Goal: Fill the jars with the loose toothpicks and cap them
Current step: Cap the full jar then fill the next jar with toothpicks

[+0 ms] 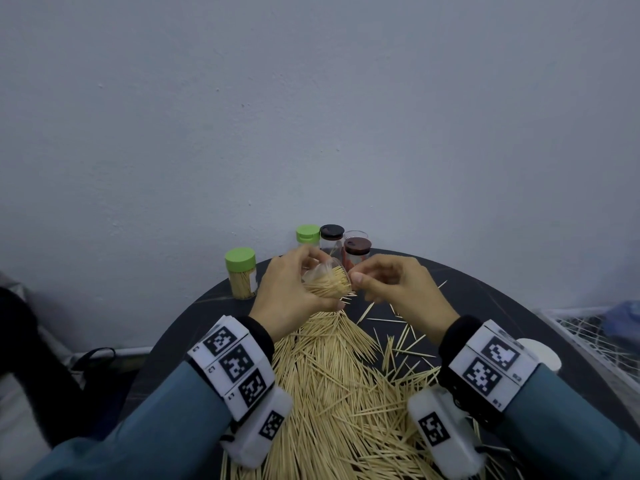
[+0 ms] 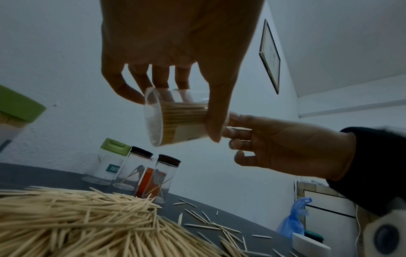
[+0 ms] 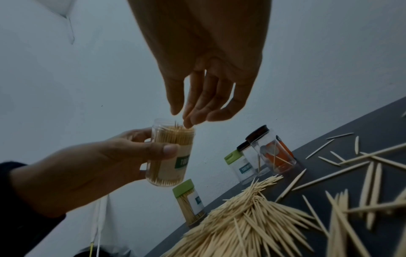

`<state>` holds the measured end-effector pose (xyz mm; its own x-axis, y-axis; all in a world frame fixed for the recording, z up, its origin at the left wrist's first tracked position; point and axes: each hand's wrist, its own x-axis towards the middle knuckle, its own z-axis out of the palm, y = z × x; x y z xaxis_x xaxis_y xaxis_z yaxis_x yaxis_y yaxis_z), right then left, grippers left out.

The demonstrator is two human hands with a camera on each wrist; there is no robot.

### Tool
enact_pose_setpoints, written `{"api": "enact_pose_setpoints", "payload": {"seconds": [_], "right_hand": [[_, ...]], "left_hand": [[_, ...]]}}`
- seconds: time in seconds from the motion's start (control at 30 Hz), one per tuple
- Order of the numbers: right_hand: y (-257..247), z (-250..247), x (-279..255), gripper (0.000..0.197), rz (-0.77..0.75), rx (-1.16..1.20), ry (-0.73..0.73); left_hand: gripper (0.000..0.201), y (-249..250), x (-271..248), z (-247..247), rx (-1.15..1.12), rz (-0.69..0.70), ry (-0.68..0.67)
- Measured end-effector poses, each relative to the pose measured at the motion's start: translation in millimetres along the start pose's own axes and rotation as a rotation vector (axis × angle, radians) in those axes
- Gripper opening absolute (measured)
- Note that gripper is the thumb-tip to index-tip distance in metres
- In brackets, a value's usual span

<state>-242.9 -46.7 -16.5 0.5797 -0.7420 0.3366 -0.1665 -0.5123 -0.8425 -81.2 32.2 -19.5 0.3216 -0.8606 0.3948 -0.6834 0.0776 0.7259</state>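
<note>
1. Two hands meet above the far part of the round table [image 1: 485, 289]. Our left hand [image 1: 287, 299] is curled around a clear jar [image 1: 325, 278] and holds it up off the table. The jar tips toward our right side, so its open mouth faces our other hand.
2. Our right hand [image 1: 391, 285] holds nothing that we can see. Its fingers [image 3: 197, 111] are long and close together, and the tips touch the toothpick ends at the jar's mouth. We think they are pushing the sticks down so a cap can fit.
3. Lots of loose toothpicks [image 1: 339, 386] lie in a big pile near the front edge, right under our wrists, easy to reach.
4. One full jar with a green cap [image 1: 241, 273] stands at the left edge, out of the way.
5. Three more capped jars [image 1: 332, 239] wait at the far edge. They look almost empty, with just a few sticks inside.
</note>
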Motion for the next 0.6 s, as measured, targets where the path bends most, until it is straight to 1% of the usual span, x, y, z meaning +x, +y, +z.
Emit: {"api": "enact_pose_setpoints", "payload": {"seconds": [0.07, 0.2, 0.3, 0.4, 0.6], "right_hand": [[-0.2, 0.8, -0.6, 0.007, -0.016, 0.02, -0.007], [0.8, 3.0, -2.2, 0.005, -0.051, -0.02, 0.002], [1.3, 0.9, -1.3, 0.006, -0.063, -0.045, 0.028], [2.0, -2.3, 1.4, 0.007, -0.06, -0.021, 0.058], [3.0, 2.4, 0.0, 0.004, -0.054, -0.063, 0.004]], "left_hand": [[0.057, 0.1, -0.1, 0.4, 0.008, -0.006, 0.002], [0.057, 0.7, -1.1, 2.6, 0.017, 0.011, -0.025], [0.057, 1.0, -1.9, 3.5, 0.022, 0.013, -0.037], [0.058, 0.2, -1.7, 3.3, 0.016, 0.005, -0.034], [0.058, 2.1, -2.3, 3.6, 0.022, -0.008, -0.052]]}}
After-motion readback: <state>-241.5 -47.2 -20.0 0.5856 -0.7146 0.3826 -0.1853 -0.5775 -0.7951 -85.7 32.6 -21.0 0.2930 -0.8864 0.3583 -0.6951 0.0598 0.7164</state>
